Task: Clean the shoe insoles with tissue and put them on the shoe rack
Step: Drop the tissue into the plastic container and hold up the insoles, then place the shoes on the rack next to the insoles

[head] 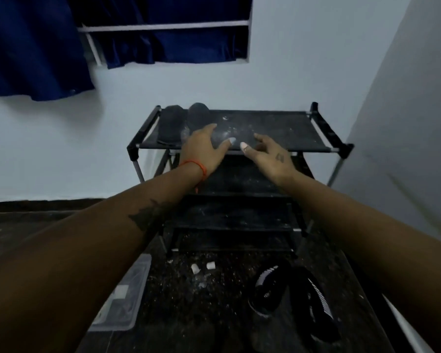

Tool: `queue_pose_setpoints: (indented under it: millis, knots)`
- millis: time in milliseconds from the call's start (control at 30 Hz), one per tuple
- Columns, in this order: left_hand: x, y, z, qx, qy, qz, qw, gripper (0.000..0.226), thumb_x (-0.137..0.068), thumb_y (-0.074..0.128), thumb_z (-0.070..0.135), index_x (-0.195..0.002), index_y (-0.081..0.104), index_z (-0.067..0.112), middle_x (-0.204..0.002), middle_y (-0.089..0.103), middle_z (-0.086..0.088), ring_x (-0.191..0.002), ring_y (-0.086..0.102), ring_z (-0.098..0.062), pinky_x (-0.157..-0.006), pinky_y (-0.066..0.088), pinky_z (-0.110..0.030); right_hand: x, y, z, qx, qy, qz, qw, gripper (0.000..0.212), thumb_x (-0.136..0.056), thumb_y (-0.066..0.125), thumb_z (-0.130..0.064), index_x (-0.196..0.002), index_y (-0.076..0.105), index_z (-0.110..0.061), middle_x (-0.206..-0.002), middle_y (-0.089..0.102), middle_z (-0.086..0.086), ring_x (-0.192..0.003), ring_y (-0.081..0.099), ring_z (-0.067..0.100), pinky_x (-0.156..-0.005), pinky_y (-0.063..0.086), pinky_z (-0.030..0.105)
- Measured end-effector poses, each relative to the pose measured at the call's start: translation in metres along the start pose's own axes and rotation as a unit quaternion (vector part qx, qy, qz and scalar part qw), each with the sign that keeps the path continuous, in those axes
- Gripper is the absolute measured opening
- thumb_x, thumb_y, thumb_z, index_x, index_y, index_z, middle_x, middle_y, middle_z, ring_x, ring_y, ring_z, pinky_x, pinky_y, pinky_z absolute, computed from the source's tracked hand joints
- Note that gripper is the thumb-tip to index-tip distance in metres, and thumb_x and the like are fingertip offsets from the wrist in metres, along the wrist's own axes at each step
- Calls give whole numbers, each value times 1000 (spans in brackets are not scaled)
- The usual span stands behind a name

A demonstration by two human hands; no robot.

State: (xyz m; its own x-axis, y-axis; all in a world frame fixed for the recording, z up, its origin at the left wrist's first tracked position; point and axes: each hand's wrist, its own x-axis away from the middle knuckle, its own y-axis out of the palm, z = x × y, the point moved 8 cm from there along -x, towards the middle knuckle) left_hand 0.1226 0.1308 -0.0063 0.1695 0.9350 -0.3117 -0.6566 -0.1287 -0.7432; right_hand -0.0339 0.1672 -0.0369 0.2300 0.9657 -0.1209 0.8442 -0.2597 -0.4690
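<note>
Two dark insoles lie side by side on the left of the black shoe rack's top shelf (278,128): one insole (169,126) at the far left, the other insole (198,114) just right of it. My left hand (204,149) hovers over the shelf's front with fingers spread. Its fingertips reach the near end of the right insole, and contact is too blurred to judge. My right hand (270,156) is over the shelf's front edge near the middle, fingers relaxed, holding nothing. No tissue is in either hand.
The rack has lower shelves (239,215) and stands in a corner against pale walls. On the dark speckled floor are a pair of black shoes (273,289), small white tissue scraps (196,268) and a clear plastic box (127,296). Blue curtains (36,47) hang at the upper left.
</note>
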Motion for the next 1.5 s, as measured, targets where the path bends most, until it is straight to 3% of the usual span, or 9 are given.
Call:
queue_pose_setpoints:
  millis: [300,467,600,833,1000,1133,1233,1400,1500]
  knots:
    - [77,49,41,2,-29,-65,997,60,-91,52,48,-139,44,14,-139,49,-12,-128,46,-27,-104,38,-33,82,-51,51,-16,55,0,998,60,-91,48,-48,-142,32,-20,-142,44,8,-128,43,26,-101,36,33]
    - [113,99,41,1,-51,-124,991,61,-92,50,48,-141,42,12,-141,47,-12,-129,44,-28,-105,37,-35,120,-71,119,-32,111,5,993,54,-90,54,-38,-138,39,-19,-136,49,9,-122,48,25,-104,39,38]
    - [137,155,28,-2,-70,-184,980,60,-93,48,47,-142,40,12,-142,47,-10,-129,44,-27,-105,37,-36,148,-84,191,-26,176,11,984,49,-89,55,-38,-134,45,-19,-130,54,5,-121,50,23,-102,39,34]
    - [175,255,-25,-15,-122,-280,952,60,-93,48,47,-142,38,14,-142,46,-12,-129,44,-30,-107,37,-39,179,-67,310,-18,290,28,957,49,-88,56,-41,-131,47,-20,-127,57,6,-119,51,25,-100,38,32]
    - [192,319,-78,-28,-175,-336,925,58,-94,47,45,-143,37,13,-143,44,-13,-129,43,-31,-105,35,-34,186,-39,387,-4,350,25,937,48,-87,58,-40,-129,50,-17,-126,57,9,-120,51,27,-102,40,37]
    - [203,364,-119,-31,-205,-364,908,53,-95,48,41,-137,44,9,-139,49,-16,-127,46,-30,-100,36,-28,191,-25,443,41,394,27,918,45,-86,60,-36,-125,53,-13,-126,59,13,-120,52,27,-101,39,34]
    - [210,400,-157,-46,-235,-388,890,67,-92,47,51,-144,34,11,-146,41,-16,-132,41,-32,-106,34,-32,197,-15,487,97,421,14,902,47,-85,63,-36,-124,54,-10,-124,60,17,-118,54,30,-98,40,34]
    - [224,447,-206,-37,-288,-420,860,78,-88,56,49,-149,22,15,-148,37,-16,-133,40,-34,-108,36,-37,211,-6,540,250,446,-34,859,60,-81,66,-28,-130,41,-3,-129,47,29,-117,48,42,-98,42,42]
    - [239,466,-229,-37,-316,-434,843,81,-85,63,41,-149,21,15,-146,40,-15,-130,43,-34,-106,38,-36,224,6,559,250,480,-69,838,68,-84,63,-22,-138,27,-1,-134,41,31,-121,45,43,-99,38,42]
